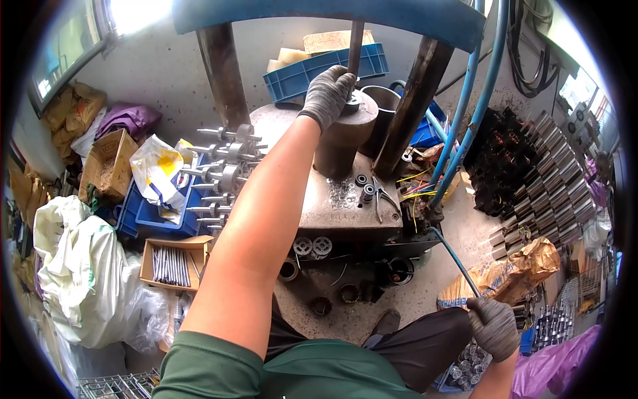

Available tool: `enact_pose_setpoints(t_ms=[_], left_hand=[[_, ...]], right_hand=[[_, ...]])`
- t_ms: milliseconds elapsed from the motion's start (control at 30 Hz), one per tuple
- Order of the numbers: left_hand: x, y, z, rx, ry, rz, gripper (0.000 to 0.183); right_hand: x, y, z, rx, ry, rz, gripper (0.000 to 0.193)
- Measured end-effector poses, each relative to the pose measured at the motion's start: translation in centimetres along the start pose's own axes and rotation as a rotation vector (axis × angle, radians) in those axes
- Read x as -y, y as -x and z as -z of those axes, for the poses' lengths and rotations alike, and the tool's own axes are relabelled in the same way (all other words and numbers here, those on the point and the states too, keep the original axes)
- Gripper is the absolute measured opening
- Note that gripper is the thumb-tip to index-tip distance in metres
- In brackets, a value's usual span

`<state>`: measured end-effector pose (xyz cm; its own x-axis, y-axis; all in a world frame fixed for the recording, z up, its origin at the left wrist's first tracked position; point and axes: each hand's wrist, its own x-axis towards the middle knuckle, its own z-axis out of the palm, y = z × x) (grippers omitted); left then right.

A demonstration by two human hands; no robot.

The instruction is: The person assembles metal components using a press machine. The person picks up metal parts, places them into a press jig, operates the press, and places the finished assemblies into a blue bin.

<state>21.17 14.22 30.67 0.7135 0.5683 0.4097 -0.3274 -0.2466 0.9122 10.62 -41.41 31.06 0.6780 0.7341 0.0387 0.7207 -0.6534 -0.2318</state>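
Observation:
My left hand [329, 98], in a grey knitted glove, reaches forward with its fingers closed around the lower part of an upright metal rod [357, 45]. The rod stands over a thick steel cylinder [337, 149] on the press's worn metal bed [319, 213]. A dark round part [359, 102] shows on the cylinder's top, half covered by the glove. Low on the right, my right hand [495, 329], gloved too, grips the end of a long blue-green lever [455, 258]. Beside the cylinder lie pliers [380, 198] and small bearing-like rings [367, 193].
Shafts with rotors [222, 169] crowd the bed's left side. A carton of metal rods [174, 265] and a blue crate [159, 216] stand left. Press columns [412, 106] rise behind; blue hoses [468, 126] hang right. Stacked metal sleeves [551, 186] fill the right floor.

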Motion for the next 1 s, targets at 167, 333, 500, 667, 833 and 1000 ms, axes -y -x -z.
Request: enact_pose_setpoints(t_ms=[167,333,500,667,833,1000], left_hand=[[-0.1,0.0,-0.3,0.013,0.160,-0.004,0.024],[0.2,0.3,-0.3,0.026,0.043,-0.026,0.031],[0.5,-0.1,-0.6,0.021,-0.119,-0.052,0.039],[-0.8,0.7,-0.7,0.058,-0.027,-0.027,0.024],[-0.4,3.7,-0.7,0.078,0.117,-0.139,0.023],[-2.5,12.9,-2.7,0.026,-0.236,-0.792,0.033]], right_hand=[[-0.7,-5.1,2.8,-0.514,0.120,0.154,0.023],[-2.0,-14.1,6.9,-0.751,-0.049,0.215,0.018],[-3.2,-19.8,8.2,-0.785,-0.074,0.231,0.019],[-3.4,-21.3,9.0,-0.738,0.119,0.100,0.024],[-2.5,-20.7,9.1,-0.761,0.119,0.140,0.019],[-3.0,-18.3,9.2,-0.747,0.182,0.172,0.018]])
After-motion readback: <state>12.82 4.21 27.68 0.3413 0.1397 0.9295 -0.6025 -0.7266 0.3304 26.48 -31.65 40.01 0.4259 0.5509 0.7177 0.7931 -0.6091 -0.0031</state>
